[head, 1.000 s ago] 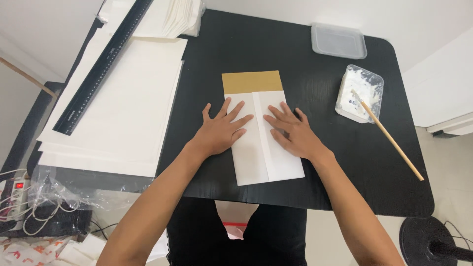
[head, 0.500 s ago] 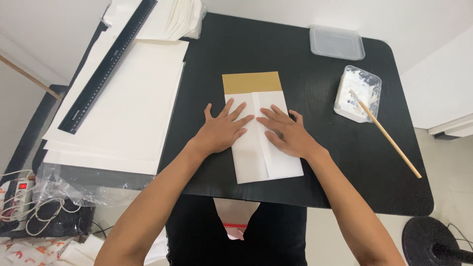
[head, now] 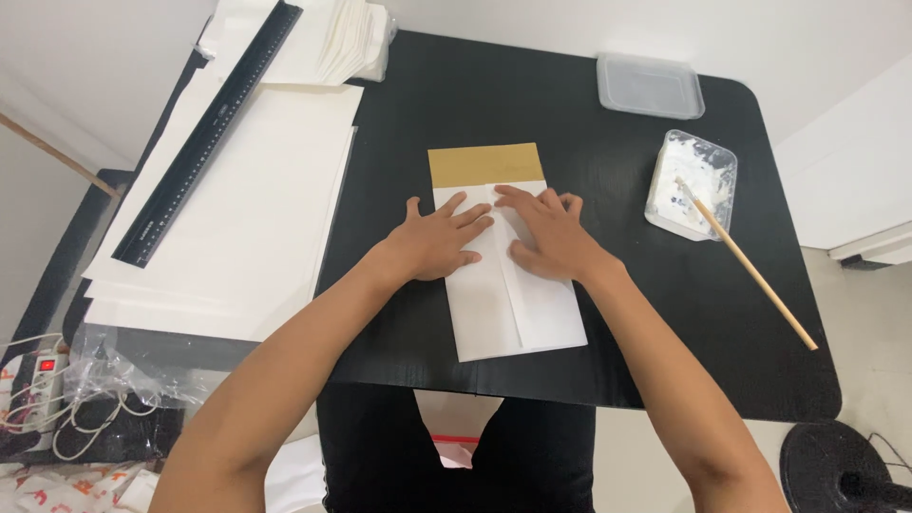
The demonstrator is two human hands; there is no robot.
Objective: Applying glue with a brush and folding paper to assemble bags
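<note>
Hands have drawn together since a second ago, when they lay spread apart on the two flaps; in the head view they now sit side by side over the centre seam. The left hand point(head: 439, 242) lies flat on the folded white paper point(head: 508, 275), fingers slightly fanned and pointing toward the seam. The right hand point(head: 546, 237) presses flat just beside it, fingers close together and angled across the seam, nearly touching the left fingertips. The paper rests where it did, in the middle of the black table point(head: 570, 114), its tan strip point(head: 484, 163) showing at the far end. A stack of white sheets point(head: 237, 218) with a black ruler point(head: 209, 133) lies to the left; a tub of white paste point(head: 692, 182) with a wooden stick point(head: 750, 271) sits to the right, unmoved.
</note>
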